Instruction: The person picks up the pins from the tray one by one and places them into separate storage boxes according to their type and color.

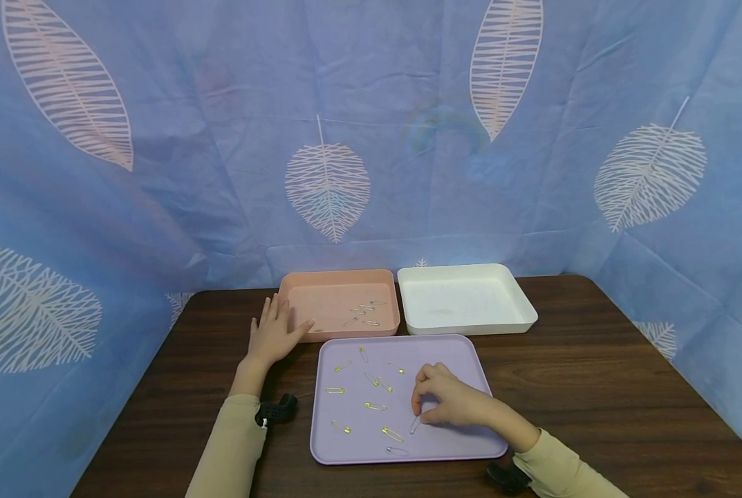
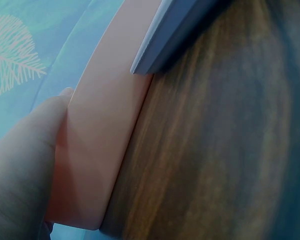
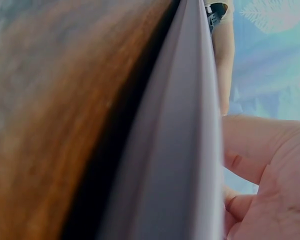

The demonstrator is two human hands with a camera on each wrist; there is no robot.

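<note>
My left hand [image 1: 272, 337] rests with spread, straight fingers on the left front corner of the pink tray [image 1: 339, 333]. In the left wrist view its thumb [image 2: 27, 135] lies along that tray's side. Over the right part of the purple tray [image 1: 408, 341], my right hand [image 1: 448, 398] pinches the end of a silver safety pin [image 1: 413, 426] between thumb and curled index finger. Another silver safety pin [image 1: 397, 451] lies near the front rim. Several yellow safety pins [image 1: 375, 406] are scattered over the purple tray. In the right wrist view the purple tray's rim [image 3: 190, 150] hides the fingertips.
Several silver safety pins [image 1: 371, 323] lie inside the pink tray. A white tray [image 1: 464, 329] stands beside it at the back of the dark wooden table [image 1: 595, 373]. Behind the table hangs a blue cloth [image 1: 395, 194] with white leaf prints.
</note>
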